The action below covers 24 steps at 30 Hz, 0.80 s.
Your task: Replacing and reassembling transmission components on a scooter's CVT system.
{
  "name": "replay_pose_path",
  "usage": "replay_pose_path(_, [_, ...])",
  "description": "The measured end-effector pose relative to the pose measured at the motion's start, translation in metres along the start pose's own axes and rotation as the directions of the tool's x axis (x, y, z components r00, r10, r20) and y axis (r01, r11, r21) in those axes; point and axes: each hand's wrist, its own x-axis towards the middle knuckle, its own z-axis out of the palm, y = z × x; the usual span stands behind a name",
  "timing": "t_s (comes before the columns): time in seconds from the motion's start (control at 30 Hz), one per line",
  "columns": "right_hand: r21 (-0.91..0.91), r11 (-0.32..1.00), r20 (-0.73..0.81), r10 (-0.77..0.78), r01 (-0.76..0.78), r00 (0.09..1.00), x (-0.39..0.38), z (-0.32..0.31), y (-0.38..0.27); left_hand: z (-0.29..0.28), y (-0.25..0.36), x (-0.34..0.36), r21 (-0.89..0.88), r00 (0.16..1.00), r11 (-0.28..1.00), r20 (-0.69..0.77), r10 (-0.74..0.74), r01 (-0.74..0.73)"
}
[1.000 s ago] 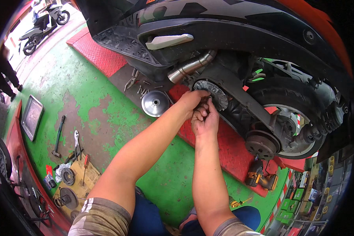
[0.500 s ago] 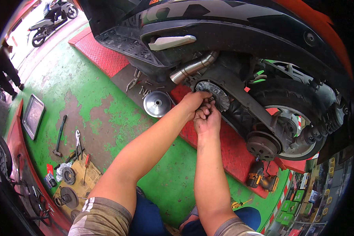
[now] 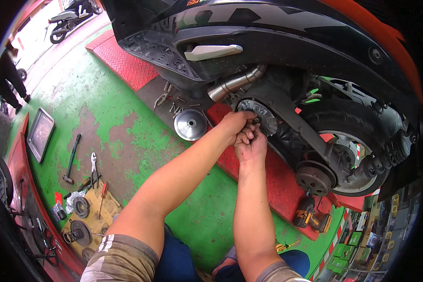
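Observation:
Both my hands are together at the open drive housing on the scooter's side, in front of a ribbed grey disc [image 3: 268,115]. My left hand [image 3: 237,126] has its thumb and fingers closed around a small dark round part [image 3: 256,120] at the disc's centre. Just below it, my right hand [image 3: 251,146] is palm up with its fingers curled in against the left hand's fingers. What the right fingers hold, if anything, is hidden. A shiny metal pulley disc [image 3: 185,130] lies on the ground to the left of my hands.
Loose bolts [image 3: 177,109] and pliers [image 3: 163,95] lie near the pulley disc. A cordless impact driver [image 3: 305,211] stands below the clutch drum [image 3: 315,178]. Farther left are a hammer [image 3: 71,157], pliers [image 3: 94,167], a metal tray [image 3: 34,141] and parts on cardboard [image 3: 109,207].
The whole view has shifted slightly, so the scooter and floor items sit a little to the right. My fingers have shifted a little around the small dark part, which shows more plainly now.

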Motion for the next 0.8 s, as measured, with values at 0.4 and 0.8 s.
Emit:
replay_pose_path(0.4, [0.009,1.000,-0.011,-0.005,0.005,1.000,-0.004,-0.002,0.000,0.001,-0.003,0.004,-0.016,1.000,1.000,0.011,-0.009,0.009])
replay_pose_path(0.8, [-0.026,0.999,-0.019,-0.037,0.036,0.999,0.003,-0.007,0.001,0.002,0.000,0.000,-0.001,1.000,1.000,-0.029,0.002,-0.002])
